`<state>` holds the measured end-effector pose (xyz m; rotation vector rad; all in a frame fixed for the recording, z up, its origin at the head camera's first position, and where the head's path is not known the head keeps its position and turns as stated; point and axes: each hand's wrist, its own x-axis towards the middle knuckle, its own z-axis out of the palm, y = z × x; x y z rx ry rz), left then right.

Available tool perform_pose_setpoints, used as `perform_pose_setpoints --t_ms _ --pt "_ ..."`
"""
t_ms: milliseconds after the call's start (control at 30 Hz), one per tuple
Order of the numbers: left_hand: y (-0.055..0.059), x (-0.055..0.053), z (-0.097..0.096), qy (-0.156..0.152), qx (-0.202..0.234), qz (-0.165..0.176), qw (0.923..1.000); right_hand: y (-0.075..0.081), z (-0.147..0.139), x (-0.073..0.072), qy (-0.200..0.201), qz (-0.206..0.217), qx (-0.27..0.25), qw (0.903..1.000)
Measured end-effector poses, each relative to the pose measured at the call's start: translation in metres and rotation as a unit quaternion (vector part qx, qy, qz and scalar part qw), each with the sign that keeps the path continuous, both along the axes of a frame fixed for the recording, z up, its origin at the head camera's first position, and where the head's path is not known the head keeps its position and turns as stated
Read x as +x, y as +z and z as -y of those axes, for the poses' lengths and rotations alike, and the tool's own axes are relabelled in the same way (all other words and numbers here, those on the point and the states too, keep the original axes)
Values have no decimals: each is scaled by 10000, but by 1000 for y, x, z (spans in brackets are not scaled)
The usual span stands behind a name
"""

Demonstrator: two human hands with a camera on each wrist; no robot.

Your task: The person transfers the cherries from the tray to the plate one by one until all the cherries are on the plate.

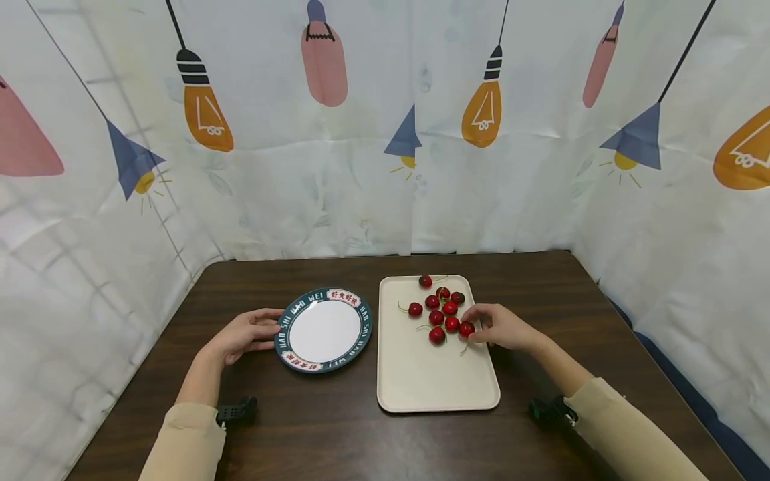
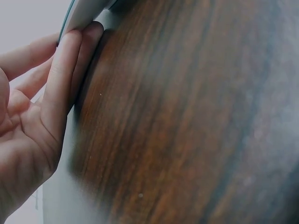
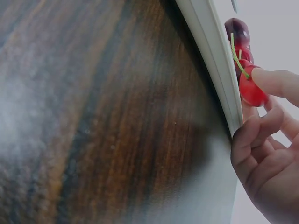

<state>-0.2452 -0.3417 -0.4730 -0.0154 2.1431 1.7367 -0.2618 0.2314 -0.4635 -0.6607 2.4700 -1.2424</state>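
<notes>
Sleeves rest near the worktop's (image 1: 313, 434) front edge. Left hand (image 1: 243, 336) lies with relaxed fingers touching the plate's (image 1: 362, 332) left rim, holding nothing. Right hand (image 1: 499, 327) reaches over the tray's (image 1: 439, 391) right edge, its grip pinched together on a cherry (image 1: 466, 329) at the near side of the cluster. Small, light, smooth and easily bruised, it likely handles best held gently round its body, or by the stem. Farther back, more cherries (image 1: 442, 297) lie toward the tray's far edge.

Both arms wear long beige sleeves (image 1: 180, 444) ending short of the wrists. A small black camera mount (image 1: 236, 410) is strapped under each wrist; both hands are bare.
</notes>
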Motion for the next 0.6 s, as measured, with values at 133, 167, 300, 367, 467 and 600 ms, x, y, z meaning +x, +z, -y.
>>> perform_pose_setpoints --t_ms 133,167,300,367,467,600 --pt "0 -1 1 -21 -30 4 10000 1 0 0 -8 -38 -136 9999" --pt "-1 -1 1 -44 -34 -7 10000 1 0 -1 -20 -31 -167 9999" --pt "-1 -1 2 -67 -62 -22 10000 2 1 -3 -137 33 -258 9996" --pt "-1 -1 3 -99 -70 -43 9999 3 2 -3 -201 53 -303 9993" --pt "-1 -1 2 -112 -64 -52 9999 9 6 -1 -303 64 -373 9988" --pt "0 -1 2 -158 -29 -46 9999 15 13 0 -424 54 -387 9983"
